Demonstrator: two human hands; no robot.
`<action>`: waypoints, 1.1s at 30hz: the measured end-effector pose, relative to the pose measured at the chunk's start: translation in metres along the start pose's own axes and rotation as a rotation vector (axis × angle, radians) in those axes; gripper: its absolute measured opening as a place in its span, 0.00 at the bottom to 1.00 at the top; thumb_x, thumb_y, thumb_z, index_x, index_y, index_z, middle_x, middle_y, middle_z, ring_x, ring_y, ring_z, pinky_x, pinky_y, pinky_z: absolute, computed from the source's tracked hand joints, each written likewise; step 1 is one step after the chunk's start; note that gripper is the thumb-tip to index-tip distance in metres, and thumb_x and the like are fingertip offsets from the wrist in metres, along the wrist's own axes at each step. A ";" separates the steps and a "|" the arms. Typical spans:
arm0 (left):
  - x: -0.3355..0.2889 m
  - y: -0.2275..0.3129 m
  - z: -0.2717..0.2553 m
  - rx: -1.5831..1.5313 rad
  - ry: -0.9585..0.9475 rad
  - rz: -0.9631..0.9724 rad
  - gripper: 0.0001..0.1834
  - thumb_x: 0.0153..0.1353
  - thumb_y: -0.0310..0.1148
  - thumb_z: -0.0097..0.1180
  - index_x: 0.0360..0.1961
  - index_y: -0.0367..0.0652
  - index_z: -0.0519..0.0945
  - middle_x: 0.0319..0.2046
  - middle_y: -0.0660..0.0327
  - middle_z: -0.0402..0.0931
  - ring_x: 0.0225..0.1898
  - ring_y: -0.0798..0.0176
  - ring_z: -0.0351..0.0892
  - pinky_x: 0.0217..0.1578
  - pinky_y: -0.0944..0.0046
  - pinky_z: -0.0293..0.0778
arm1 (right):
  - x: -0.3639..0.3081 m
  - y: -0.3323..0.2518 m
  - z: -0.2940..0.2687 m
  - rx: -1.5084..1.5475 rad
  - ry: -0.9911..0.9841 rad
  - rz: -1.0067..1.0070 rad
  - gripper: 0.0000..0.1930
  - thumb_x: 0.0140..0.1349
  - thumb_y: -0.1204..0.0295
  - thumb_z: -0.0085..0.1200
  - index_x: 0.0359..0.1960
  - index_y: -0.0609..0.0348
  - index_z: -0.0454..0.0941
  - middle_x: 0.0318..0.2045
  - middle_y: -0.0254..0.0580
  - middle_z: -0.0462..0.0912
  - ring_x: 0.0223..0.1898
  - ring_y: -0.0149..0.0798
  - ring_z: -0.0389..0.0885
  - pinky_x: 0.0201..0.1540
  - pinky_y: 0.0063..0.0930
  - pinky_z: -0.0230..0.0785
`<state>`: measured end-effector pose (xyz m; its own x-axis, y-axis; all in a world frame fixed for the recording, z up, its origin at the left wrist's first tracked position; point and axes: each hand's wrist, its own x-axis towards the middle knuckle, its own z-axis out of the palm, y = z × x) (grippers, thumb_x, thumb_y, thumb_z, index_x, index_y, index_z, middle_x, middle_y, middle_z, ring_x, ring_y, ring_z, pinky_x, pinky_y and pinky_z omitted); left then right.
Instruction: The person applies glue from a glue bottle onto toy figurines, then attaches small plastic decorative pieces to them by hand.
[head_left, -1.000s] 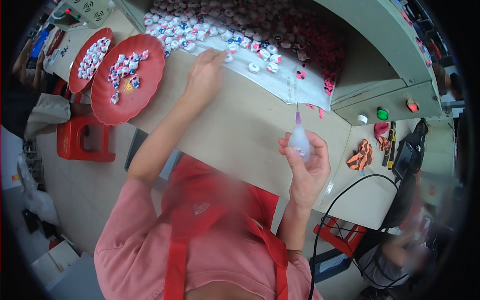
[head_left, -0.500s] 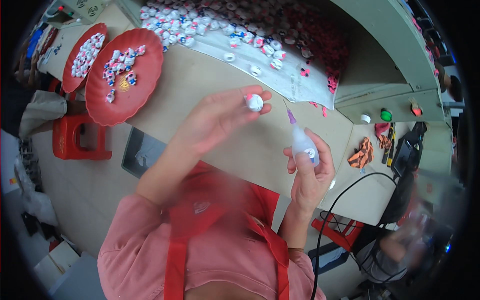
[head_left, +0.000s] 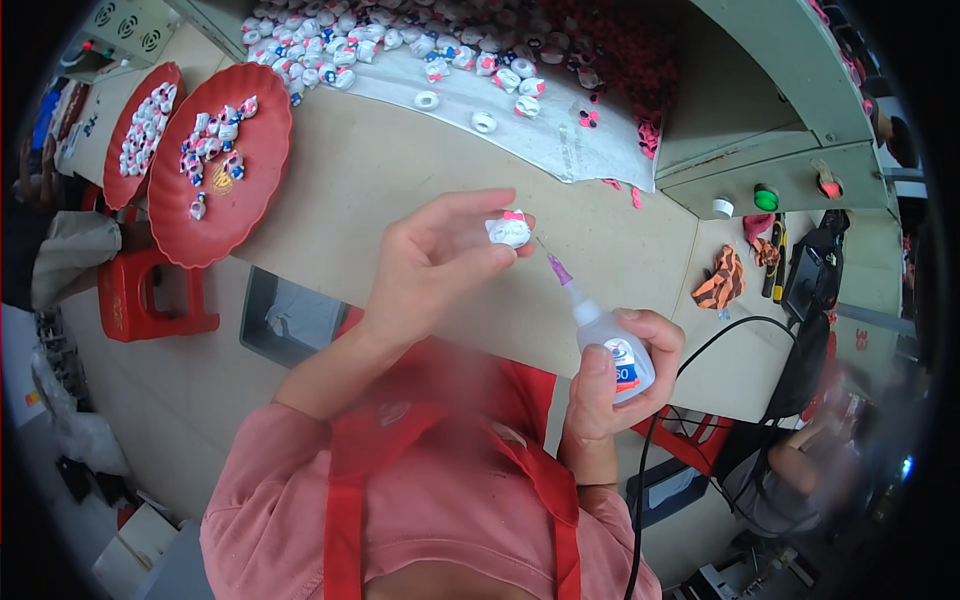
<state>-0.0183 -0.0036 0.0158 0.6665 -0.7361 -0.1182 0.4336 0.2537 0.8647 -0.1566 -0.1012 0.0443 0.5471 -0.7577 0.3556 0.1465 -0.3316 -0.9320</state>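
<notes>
The fingers (head_left: 482,267) of the left hand (head_left: 420,262) are clamped on a small round white piece with pink trim (head_left: 507,233), pinched between thumb and fingertips, with the index finger stretched out above it. The right hand (head_left: 595,415) wraps a translucent white plastic squeeze bottle (head_left: 598,335), thumb on its left side and the other fingers curled round its right. The bottle tilts up and leftward, its slim purple nozzle (head_left: 559,270) and thin needle pointing at the piece; whether the needle touches it, I cannot tell.

The left forearm slants up from the lower left, elbow bent; the right rises steeply from below. Both hands are above the front part of a beige worktop (head_left: 400,150). Farther out, a red scalloped plate (head_left: 262,165) bearing similar pieces sits at left, and a white sheet (head_left: 555,150) carries a heap of them beyond.
</notes>
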 end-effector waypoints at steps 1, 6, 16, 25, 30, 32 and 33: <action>0.001 -0.003 -0.002 0.022 -0.003 0.036 0.25 0.52 0.17 0.53 0.54 0.35 0.68 0.48 0.52 0.71 0.45 0.61 0.75 0.47 0.64 0.73 | -0.001 -0.002 0.000 -0.010 -0.034 0.012 0.17 0.49 0.69 0.58 0.37 0.65 0.69 0.32 0.40 0.72 0.29 0.27 0.70 0.31 0.17 0.62; 0.000 -0.001 -0.006 0.375 -0.022 0.232 0.22 0.53 0.18 0.53 0.52 0.34 0.70 0.44 0.57 0.73 0.42 0.66 0.75 0.45 0.68 0.70 | 0.001 0.000 0.004 -0.110 -0.151 -0.048 0.13 0.51 0.70 0.56 0.35 0.64 0.70 0.29 0.40 0.74 0.27 0.26 0.70 0.29 0.15 0.62; -0.004 -0.002 0.001 0.237 0.062 0.223 0.17 0.52 0.17 0.54 0.45 0.33 0.73 0.42 0.57 0.72 0.44 0.66 0.74 0.44 0.69 0.73 | 0.004 0.003 0.006 -0.152 -0.190 -0.128 0.10 0.52 0.72 0.55 0.34 0.64 0.71 0.27 0.39 0.76 0.23 0.24 0.70 0.25 0.14 0.61; -0.003 0.000 -0.001 0.353 0.053 0.252 0.17 0.50 0.16 0.54 0.45 0.34 0.75 0.42 0.56 0.72 0.43 0.66 0.74 0.42 0.70 0.72 | 0.008 0.004 0.008 -0.170 -0.237 -0.175 0.10 0.52 0.72 0.54 0.33 0.65 0.72 0.27 0.40 0.77 0.23 0.25 0.72 0.26 0.15 0.63; -0.003 0.003 -0.004 0.439 0.027 0.270 0.18 0.51 0.13 0.52 0.46 0.30 0.73 0.44 0.52 0.72 0.43 0.64 0.75 0.44 0.67 0.74 | 0.010 -0.001 0.003 -0.193 -0.258 -0.116 0.10 0.52 0.72 0.54 0.32 0.66 0.72 0.27 0.42 0.77 0.25 0.27 0.73 0.28 0.15 0.64; -0.001 0.006 -0.001 0.226 0.060 0.067 0.19 0.51 0.13 0.52 0.46 0.30 0.73 0.43 0.51 0.74 0.42 0.64 0.76 0.45 0.67 0.73 | 0.010 0.001 0.003 -0.161 -0.215 -0.104 0.09 0.52 0.72 0.54 0.32 0.66 0.72 0.27 0.41 0.77 0.25 0.27 0.73 0.28 0.15 0.64; 0.000 0.005 -0.002 0.228 0.056 0.066 0.19 0.51 0.13 0.52 0.46 0.30 0.73 0.43 0.51 0.74 0.42 0.64 0.76 0.45 0.67 0.73 | 0.010 0.001 0.002 -0.161 -0.211 -0.103 0.09 0.52 0.72 0.54 0.32 0.66 0.72 0.27 0.41 0.77 0.25 0.27 0.73 0.28 0.15 0.64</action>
<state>-0.0152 -0.0012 0.0194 0.7243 -0.6850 -0.0789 0.2439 0.1474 0.9585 -0.1491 -0.1080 0.0464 0.6979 -0.5873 0.4099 0.0869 -0.4987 -0.8624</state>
